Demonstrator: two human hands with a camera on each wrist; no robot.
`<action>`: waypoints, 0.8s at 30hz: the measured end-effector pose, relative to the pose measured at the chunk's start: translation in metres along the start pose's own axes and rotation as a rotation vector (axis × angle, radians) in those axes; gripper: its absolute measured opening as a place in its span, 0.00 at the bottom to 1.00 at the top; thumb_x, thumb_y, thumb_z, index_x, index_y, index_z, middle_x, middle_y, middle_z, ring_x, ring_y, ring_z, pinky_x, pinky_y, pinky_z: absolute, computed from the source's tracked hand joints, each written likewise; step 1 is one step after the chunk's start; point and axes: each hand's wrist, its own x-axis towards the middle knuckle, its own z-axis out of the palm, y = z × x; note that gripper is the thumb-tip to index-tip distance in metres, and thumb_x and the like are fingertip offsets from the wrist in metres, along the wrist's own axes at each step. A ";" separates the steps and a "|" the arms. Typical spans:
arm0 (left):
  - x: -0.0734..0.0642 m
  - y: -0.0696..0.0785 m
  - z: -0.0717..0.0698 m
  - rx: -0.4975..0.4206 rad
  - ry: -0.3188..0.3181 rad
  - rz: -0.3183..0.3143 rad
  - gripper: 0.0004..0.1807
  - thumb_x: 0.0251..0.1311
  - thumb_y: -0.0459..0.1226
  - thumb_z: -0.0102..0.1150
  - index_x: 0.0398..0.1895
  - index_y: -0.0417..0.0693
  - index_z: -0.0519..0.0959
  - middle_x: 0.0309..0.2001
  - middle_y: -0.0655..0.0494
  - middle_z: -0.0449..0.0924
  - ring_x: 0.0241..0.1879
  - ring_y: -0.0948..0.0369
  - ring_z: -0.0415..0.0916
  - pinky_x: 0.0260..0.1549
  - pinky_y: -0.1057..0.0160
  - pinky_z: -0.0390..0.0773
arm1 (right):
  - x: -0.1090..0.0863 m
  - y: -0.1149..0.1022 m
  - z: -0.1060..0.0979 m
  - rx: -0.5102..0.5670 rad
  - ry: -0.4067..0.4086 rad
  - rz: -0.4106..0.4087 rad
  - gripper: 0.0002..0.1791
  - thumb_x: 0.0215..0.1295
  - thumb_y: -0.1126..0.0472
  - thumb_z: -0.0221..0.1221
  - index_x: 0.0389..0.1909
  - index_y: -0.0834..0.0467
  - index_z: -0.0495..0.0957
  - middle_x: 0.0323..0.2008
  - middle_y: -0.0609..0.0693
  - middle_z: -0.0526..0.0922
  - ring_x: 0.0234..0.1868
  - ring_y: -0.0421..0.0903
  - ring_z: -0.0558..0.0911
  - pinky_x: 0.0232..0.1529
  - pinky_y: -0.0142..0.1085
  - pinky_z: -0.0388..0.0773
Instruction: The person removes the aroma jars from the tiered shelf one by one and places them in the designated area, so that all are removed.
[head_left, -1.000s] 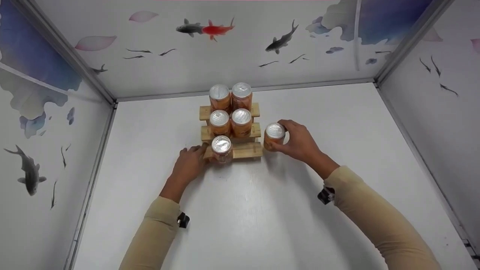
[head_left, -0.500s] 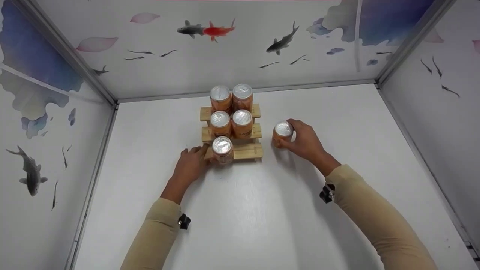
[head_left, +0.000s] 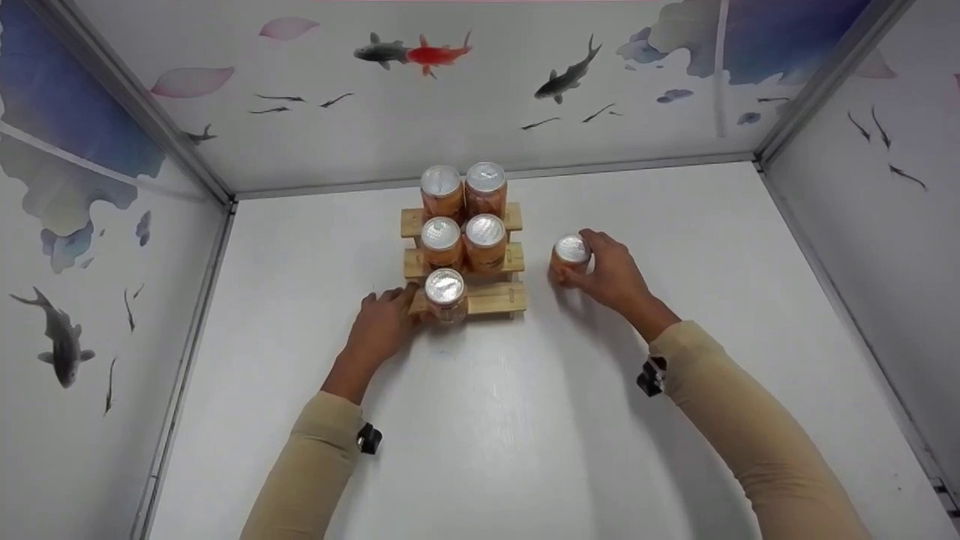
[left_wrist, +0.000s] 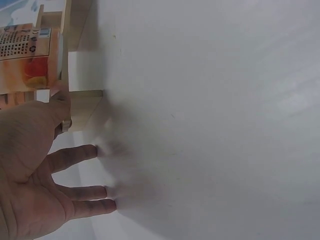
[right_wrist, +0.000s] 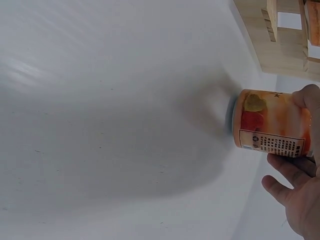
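Observation:
My right hand (head_left: 616,276) grips an orange can (head_left: 568,262) with a silver lid, thumb on one side and fingers on the other. It is upright, to the right of a stepped wooden rack (head_left: 499,298). In the right wrist view, the can's fruit-printed label (right_wrist: 270,122) shows, and its base is close over the white table. At the rack's lower left end, my left hand (head_left: 381,324) pinches the bottom step between thumb and a finger. Its other fingers (left_wrist: 87,192) stretch down to the table. One can (head_left: 446,296) stands on the bottom step's left side.
Two cans (head_left: 463,244) fill the rack's middle step side by side, and two more (head_left: 463,191) stand on the top step. Behind the rack rises a white wall (head_left: 480,127) with painted fish. Side walls (head_left: 97,247) enclose the white table (head_left: 480,435).
My right hand has carried the can a short way right and slightly back, widening the gap to the rack. The left hand and the rack have stayed in place.

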 end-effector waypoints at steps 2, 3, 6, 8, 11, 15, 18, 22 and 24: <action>0.000 -0.001 -0.001 0.007 0.002 -0.006 0.34 0.81 0.47 0.63 0.82 0.43 0.70 0.70 0.34 0.82 0.72 0.39 0.79 0.78 0.33 0.71 | 0.002 0.000 0.000 0.006 -0.007 0.003 0.39 0.69 0.57 0.76 0.74 0.70 0.72 0.67 0.69 0.82 0.70 0.66 0.82 0.73 0.61 0.80; 0.000 -0.001 -0.001 0.008 0.001 -0.010 0.34 0.81 0.47 0.63 0.82 0.43 0.70 0.70 0.34 0.82 0.72 0.39 0.79 0.78 0.33 0.71 | 0.003 0.000 0.000 0.009 -0.011 0.003 0.39 0.69 0.57 0.76 0.74 0.70 0.72 0.67 0.69 0.82 0.70 0.66 0.82 0.73 0.61 0.80; 0.000 -0.001 -0.001 -0.002 -0.005 -0.022 0.34 0.82 0.47 0.63 0.83 0.43 0.70 0.71 0.34 0.82 0.73 0.39 0.79 0.79 0.33 0.70 | 0.003 0.000 0.000 0.005 -0.022 0.005 0.40 0.71 0.57 0.75 0.76 0.70 0.70 0.69 0.70 0.81 0.71 0.67 0.81 0.74 0.61 0.79; 0.000 0.000 0.000 0.015 -0.001 -0.012 0.33 0.81 0.47 0.63 0.82 0.42 0.71 0.70 0.34 0.82 0.72 0.39 0.80 0.77 0.33 0.72 | 0.002 0.002 0.000 -0.015 -0.028 0.002 0.41 0.72 0.57 0.74 0.77 0.71 0.69 0.70 0.71 0.80 0.72 0.67 0.80 0.74 0.61 0.79; 0.001 0.002 0.001 0.045 0.003 -0.001 0.33 0.81 0.47 0.64 0.81 0.42 0.72 0.70 0.36 0.84 0.72 0.41 0.81 0.76 0.32 0.74 | 0.002 0.003 -0.001 -0.041 -0.037 -0.001 0.42 0.73 0.57 0.73 0.79 0.71 0.67 0.71 0.71 0.78 0.74 0.68 0.79 0.75 0.61 0.78; 0.002 0.004 0.004 0.042 -0.003 -0.015 0.33 0.81 0.47 0.64 0.81 0.43 0.73 0.71 0.38 0.83 0.73 0.42 0.80 0.77 0.32 0.73 | 0.002 0.005 -0.002 -0.047 -0.046 0.001 0.44 0.73 0.57 0.73 0.81 0.71 0.65 0.73 0.71 0.77 0.75 0.68 0.78 0.77 0.61 0.77; 0.002 0.004 0.005 0.025 -0.005 -0.030 0.33 0.81 0.48 0.63 0.81 0.44 0.72 0.71 0.38 0.83 0.73 0.42 0.80 0.78 0.33 0.72 | 0.003 0.005 -0.003 -0.046 -0.054 0.002 0.45 0.73 0.57 0.74 0.81 0.71 0.64 0.74 0.72 0.76 0.76 0.68 0.77 0.77 0.61 0.77; 0.001 0.003 0.003 0.017 -0.003 -0.032 0.33 0.81 0.47 0.64 0.81 0.44 0.72 0.71 0.37 0.82 0.73 0.41 0.79 0.78 0.33 0.71 | 0.004 0.005 -0.003 -0.044 -0.060 0.006 0.45 0.73 0.57 0.74 0.82 0.71 0.64 0.74 0.71 0.76 0.77 0.68 0.76 0.78 0.61 0.76; 0.001 0.002 0.002 0.008 -0.003 -0.033 0.33 0.81 0.46 0.64 0.82 0.43 0.72 0.71 0.36 0.82 0.73 0.41 0.79 0.79 0.33 0.70 | 0.005 0.005 -0.003 -0.039 -0.058 0.005 0.45 0.73 0.57 0.73 0.82 0.70 0.64 0.74 0.71 0.76 0.77 0.68 0.77 0.77 0.61 0.77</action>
